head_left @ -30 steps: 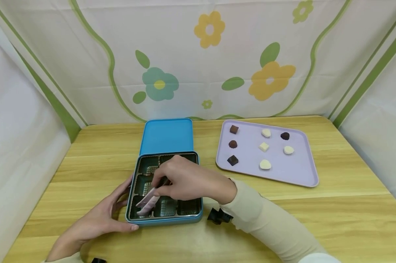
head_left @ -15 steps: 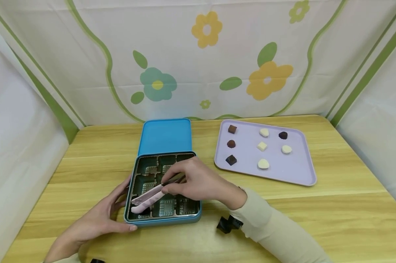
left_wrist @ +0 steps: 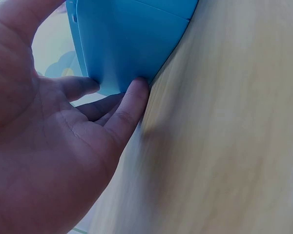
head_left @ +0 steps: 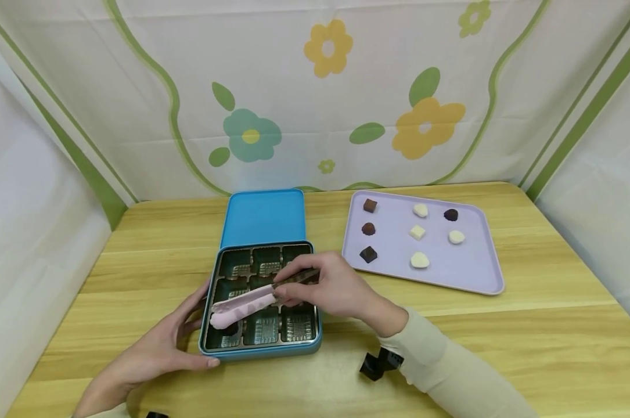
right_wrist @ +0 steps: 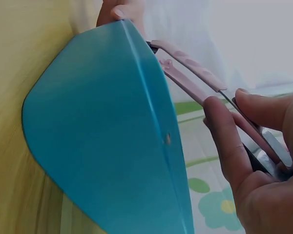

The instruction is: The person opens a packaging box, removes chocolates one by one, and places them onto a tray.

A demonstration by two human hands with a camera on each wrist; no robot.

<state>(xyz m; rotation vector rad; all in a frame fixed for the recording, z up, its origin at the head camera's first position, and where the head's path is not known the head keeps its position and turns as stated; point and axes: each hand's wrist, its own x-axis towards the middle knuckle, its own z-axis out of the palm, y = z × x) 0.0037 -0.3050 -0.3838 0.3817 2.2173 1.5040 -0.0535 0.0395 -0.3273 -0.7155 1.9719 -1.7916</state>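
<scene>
A blue tin box [head_left: 262, 347] with a dark compartment insert sits on the wooden table, its lid [head_left: 265, 216] lying behind it. My right hand [head_left: 331, 285] pinches pink-tipped tongs [head_left: 241, 303] and holds them level over the box's left compartments. In the right wrist view the tongs [right_wrist: 195, 73] reach past the box wall [right_wrist: 107, 146]. My left hand [head_left: 160, 348] steadies the box's front left corner, fingers straight against the blue wall [left_wrist: 132, 44]. A dark piece lies in the front left compartment under the tong tips.
A lilac tray [head_left: 471, 273] at the right back holds several dark and white chocolates, such as a dark square [head_left: 369, 254] and a white heart [head_left: 420, 260]. A small black object [head_left: 375, 365] lies on the table near my right sleeve. Fabric walls surround the table.
My right hand has lifted the tongs out of the box and drawn back to the right, and the tongs went from pointing steeply down to lying nearly level. My left hand has stayed put.
</scene>
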